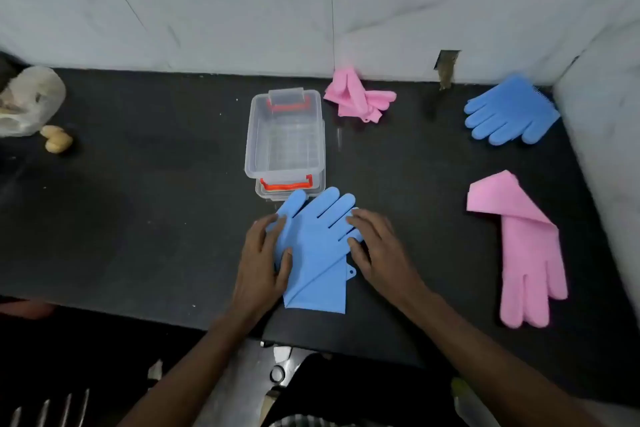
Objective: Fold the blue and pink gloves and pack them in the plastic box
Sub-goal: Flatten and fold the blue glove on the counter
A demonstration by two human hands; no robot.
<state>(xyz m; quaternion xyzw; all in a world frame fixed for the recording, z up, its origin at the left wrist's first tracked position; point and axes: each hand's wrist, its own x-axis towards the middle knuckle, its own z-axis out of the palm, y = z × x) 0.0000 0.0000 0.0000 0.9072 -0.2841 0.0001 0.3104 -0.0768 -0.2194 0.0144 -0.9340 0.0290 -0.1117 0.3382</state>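
Note:
A blue glove (317,246) lies flat on the black counter in front of me, its cuff folded into a diagonal crease, fingers pointing at the box. My left hand (265,260) presses on its left side, thumb on the glove. My right hand (379,250) rests on its right edge over the little finger. The clear plastic box (284,139) with orange latches stands open and empty just beyond the glove. A second blue glove (509,114) lies at the far right. One pink glove (358,97) is crumpled by the wall; another pink glove (530,256) lies partly folded at the right.
The black counter (156,201) ends at a marble wall behind and a marble side wall (606,149) on the right. A plastic bag (31,100) and a small tan lump (57,142) sit at the far left. The box lid lies under the box.

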